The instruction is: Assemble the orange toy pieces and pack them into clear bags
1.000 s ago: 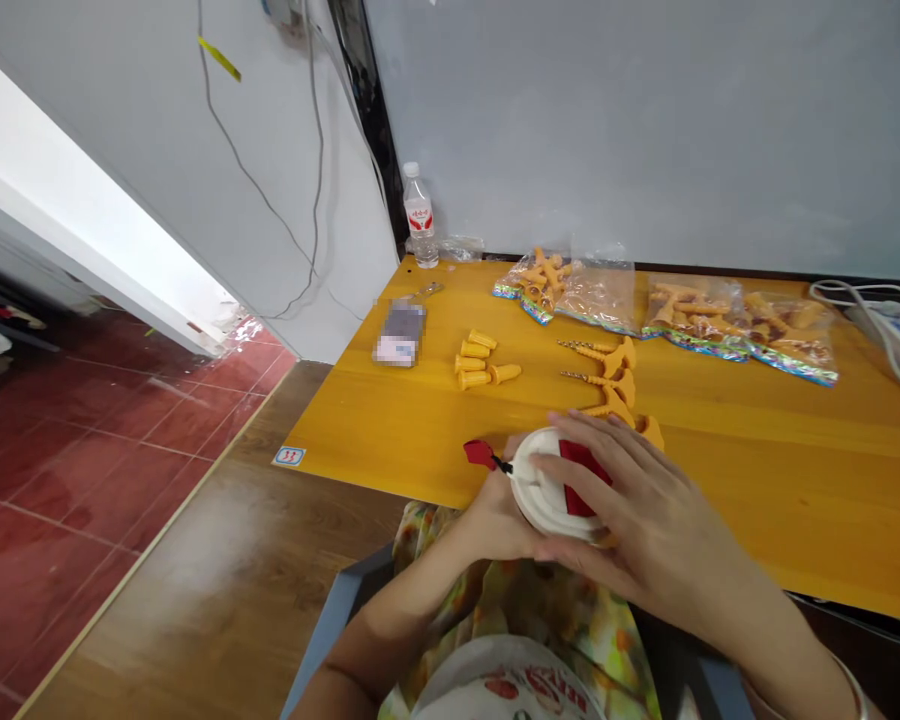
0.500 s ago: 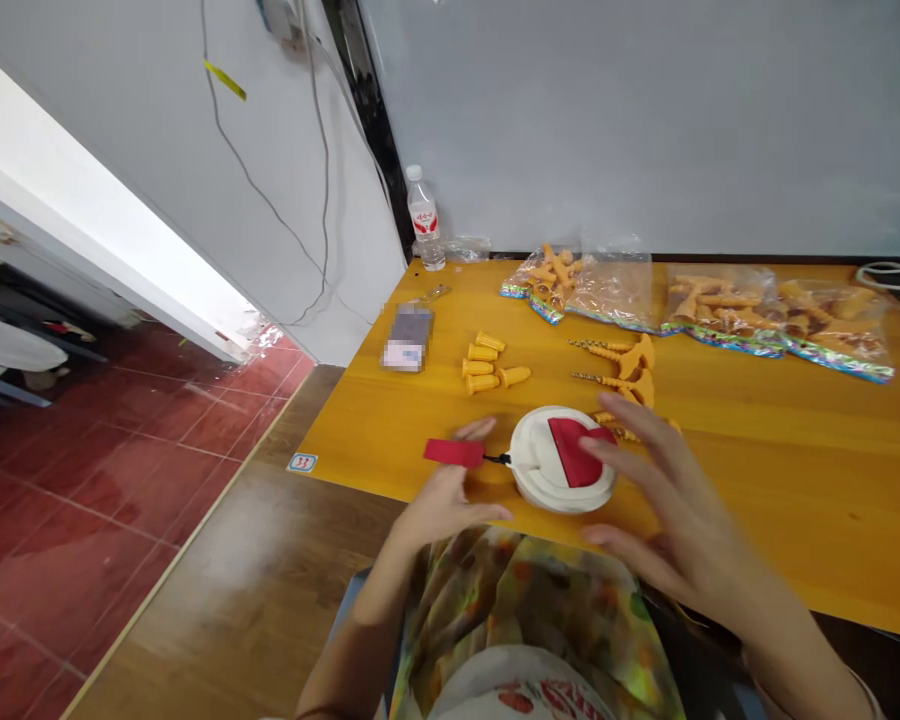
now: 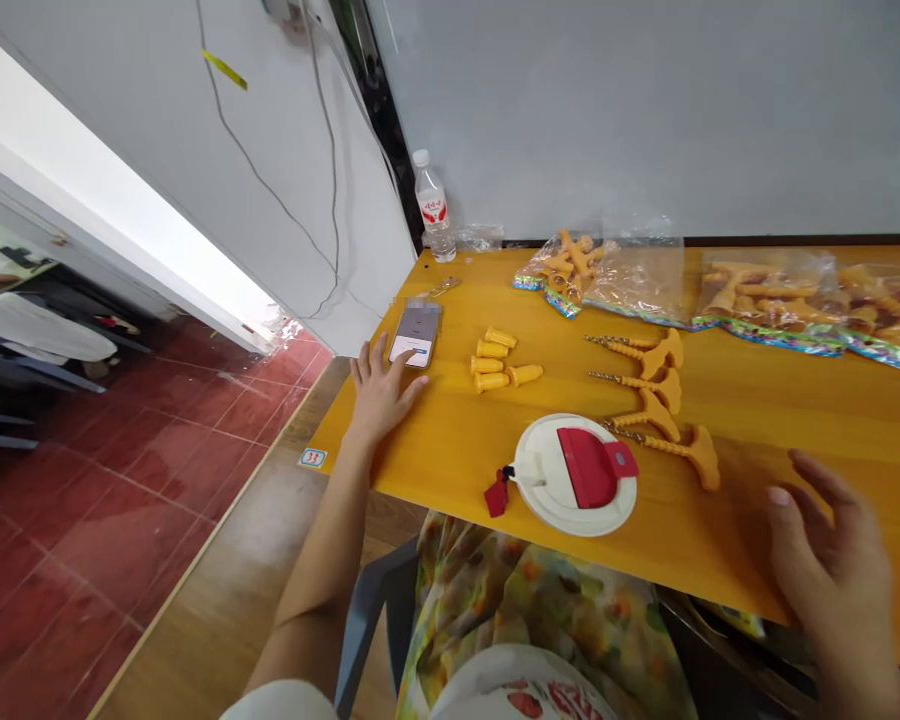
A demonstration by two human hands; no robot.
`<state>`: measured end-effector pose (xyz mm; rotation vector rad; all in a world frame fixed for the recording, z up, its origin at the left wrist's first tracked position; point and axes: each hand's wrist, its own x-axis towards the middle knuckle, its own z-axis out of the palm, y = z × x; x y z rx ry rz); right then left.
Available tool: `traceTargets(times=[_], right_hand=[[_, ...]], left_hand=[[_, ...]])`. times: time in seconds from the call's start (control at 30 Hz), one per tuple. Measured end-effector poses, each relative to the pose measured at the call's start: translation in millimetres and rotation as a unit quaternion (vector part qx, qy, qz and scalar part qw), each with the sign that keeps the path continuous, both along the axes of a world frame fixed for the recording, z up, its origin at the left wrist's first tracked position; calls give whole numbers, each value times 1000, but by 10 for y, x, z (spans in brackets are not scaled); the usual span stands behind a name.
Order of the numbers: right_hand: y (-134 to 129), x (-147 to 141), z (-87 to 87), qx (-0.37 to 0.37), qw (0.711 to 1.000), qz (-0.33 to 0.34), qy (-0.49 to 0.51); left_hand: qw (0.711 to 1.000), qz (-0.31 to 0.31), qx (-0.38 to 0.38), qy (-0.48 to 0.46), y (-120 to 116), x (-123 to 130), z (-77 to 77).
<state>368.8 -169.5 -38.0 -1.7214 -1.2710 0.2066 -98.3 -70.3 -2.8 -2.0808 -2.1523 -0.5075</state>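
Observation:
My left hand (image 3: 381,390) rests with spread fingers by the lower edge of a phone (image 3: 418,328), one fingertip at its screen. To the right, my right hand (image 3: 832,555) is held over the table's front edge, fingers apart and nothing in them. Between the hands sits a round white lid (image 3: 551,480) with a red flap (image 3: 589,468) and a red strap (image 3: 497,496). Behind it lie several short yellow plugs (image 3: 491,366). Several orange T-handled pieces with metal spiral tips (image 3: 660,375) lie to the right of those.
Clear bags of orange parts (image 3: 772,300) line the back of the wooden table (image 3: 435,450). A water bottle (image 3: 435,210) stands at the back left corner. A numbered sticker (image 3: 313,458) is at the front left corner. A grey panel (image 3: 645,120) rises behind the table.
My left hand has moved from beside the lid up and left to the phone. My right hand has moved away to the right. The red strap now hangs bunched near the lid.

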Motion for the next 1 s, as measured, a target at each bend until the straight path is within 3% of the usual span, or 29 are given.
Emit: traceTargets(times=[0.2,0.5,1.0], right_hand=[[1,-96,88,-20,995,-11,93],[2,-113,92,-25,993,-25,116],[22,-89,46,-24,992,-30,119]], left_hand=[[999,-7,-23,41,153,-46,-33],[999,-10,-19,44,192,-40,-111],[999,37,29,-6,108,-83,-144]])
